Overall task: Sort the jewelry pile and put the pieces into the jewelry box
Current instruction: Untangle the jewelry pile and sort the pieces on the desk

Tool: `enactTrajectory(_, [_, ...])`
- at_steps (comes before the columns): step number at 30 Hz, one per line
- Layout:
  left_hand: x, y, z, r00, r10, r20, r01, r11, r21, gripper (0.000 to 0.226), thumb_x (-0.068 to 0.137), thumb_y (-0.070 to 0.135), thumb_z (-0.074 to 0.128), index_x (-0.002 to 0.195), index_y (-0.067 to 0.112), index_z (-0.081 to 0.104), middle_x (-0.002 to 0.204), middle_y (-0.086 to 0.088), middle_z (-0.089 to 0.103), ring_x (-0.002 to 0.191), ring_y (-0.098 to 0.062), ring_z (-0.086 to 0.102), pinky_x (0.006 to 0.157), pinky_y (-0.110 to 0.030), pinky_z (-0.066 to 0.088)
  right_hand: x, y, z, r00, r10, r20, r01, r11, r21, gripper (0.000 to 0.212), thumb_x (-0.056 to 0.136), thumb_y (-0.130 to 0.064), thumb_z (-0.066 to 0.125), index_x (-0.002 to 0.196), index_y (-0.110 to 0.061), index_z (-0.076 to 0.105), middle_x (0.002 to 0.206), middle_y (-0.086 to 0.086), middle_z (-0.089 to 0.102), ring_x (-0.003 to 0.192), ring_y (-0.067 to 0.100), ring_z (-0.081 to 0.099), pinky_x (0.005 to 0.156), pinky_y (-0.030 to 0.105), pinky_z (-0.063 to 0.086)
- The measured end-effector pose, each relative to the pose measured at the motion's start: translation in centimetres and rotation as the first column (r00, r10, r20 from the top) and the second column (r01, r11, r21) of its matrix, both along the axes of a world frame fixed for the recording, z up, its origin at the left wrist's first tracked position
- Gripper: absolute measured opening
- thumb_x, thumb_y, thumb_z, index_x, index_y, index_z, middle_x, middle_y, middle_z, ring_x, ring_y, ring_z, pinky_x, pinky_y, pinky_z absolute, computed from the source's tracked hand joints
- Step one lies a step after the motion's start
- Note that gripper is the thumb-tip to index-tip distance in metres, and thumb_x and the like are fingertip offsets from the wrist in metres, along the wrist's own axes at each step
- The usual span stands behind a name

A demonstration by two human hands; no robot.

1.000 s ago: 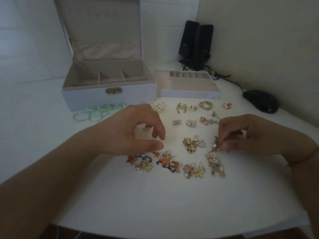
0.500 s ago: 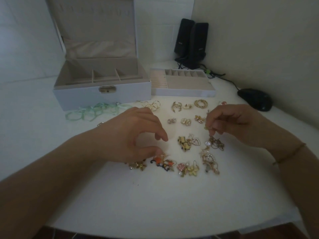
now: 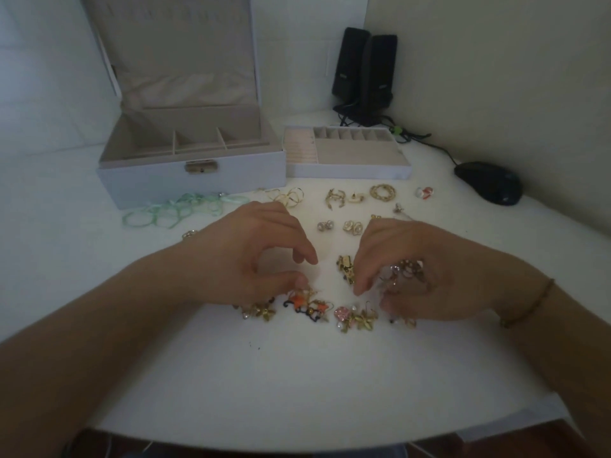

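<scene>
Jewelry [image 3: 406, 276] beneath the right hand [image 3: 413, 269] is mostly hidden, grip unclear.

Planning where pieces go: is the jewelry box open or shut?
Open: the jewelry box has its lid raised, showing bare compartments.

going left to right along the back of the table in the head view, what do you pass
green ribbon → open jewelry box → removable tray → black speakers → black mouse
</scene>
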State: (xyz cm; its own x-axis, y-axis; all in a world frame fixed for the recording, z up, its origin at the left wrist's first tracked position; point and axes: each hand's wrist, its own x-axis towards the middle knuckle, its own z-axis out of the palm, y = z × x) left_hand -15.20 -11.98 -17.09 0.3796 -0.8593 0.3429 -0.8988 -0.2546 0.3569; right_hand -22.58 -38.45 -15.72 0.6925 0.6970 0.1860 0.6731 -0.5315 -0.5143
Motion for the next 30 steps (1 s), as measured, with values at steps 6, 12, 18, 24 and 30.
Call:
enactTrajectory(6, [0.2,0.1,-0.2,1.000,0.005,0.009,-0.005,1.000,-0.002,0.022,0.085,0.038,0.072,0.104,0.026,0.073,0.096,0.011,0.068,0.096,-0.012,0.062,0.086,-0.038,0.049,0.1,-1.2,0.2,0.998,-0.066,0.020,0.066,0.998,0.011,0.041,0.069,-0.001,0.073,0.100,-0.028,0.069,0.097,-0.005,0.068,0.095,0.020,0.061,0.083,0.049,0.047])
enactTrajectory(12, [0.3,0.1,-0.2,1.000,0.011,0.004,-0.011,1.000,0.000,0.023,0.085,0.041,0.070,0.104,0.028,0.072,0.097,0.012,0.069,0.095,-0.010,0.062,0.085,-0.039,0.050,0.3,-3.0,0.4,0.987,-0.159,-0.033,0.158,0.987,-0.036,0.053,0.069,0.002,0.070,0.106,-0.036,0.066,0.105,-0.007,0.066,0.098,0.021,0.059,0.076,0.046,0.047])
enactTrajectory(18, [0.4,0.1,-0.2,1.000,0.009,0.008,-0.009,1.000,0.003,0.022,0.086,0.040,0.071,0.105,0.028,0.072,0.096,0.013,0.068,0.096,-0.012,0.062,0.086,-0.040,0.049,0.2,-2.7,0.2,0.987,-0.110,-0.114,0.105,0.993,-0.046,0.049,0.072,-0.022,0.080,0.115,-0.036,0.061,0.111,-0.010,0.063,0.107,0.020,0.057,0.088,0.050,0.046])
enactTrajectory(24, [0.4,0.2,-0.3,1.000,0.020,0.012,-0.020,1.000,-0.005,0.023,0.086,0.039,0.072,0.105,0.027,0.072,0.095,0.014,0.068,0.096,-0.009,0.062,0.087,-0.040,0.049,0.2,-3.6,0.5,0.982,-0.151,-0.117,0.145,0.987,-0.066,0.037,0.074,-0.015,0.075,0.106,-0.031,0.067,0.103,-0.010,0.066,0.095,0.018,0.060,0.079,0.046,0.048])
enactTrajectory(30, [0.4,0.2,-0.2,0.999,0.042,0.024,-0.041,0.999,-0.019,0.023,0.088,0.042,0.065,0.103,0.026,0.073,0.095,0.012,0.069,0.094,-0.010,0.063,0.085,-0.041,0.050,0.1,-4.2,0.8,0.973,-0.207,-0.097,0.209,0.978,0.009,0.036,0.068,-0.017,0.059,0.101,-0.030,0.067,0.096,-0.003,0.068,0.089,0.021,0.061,0.073,0.044,0.047])
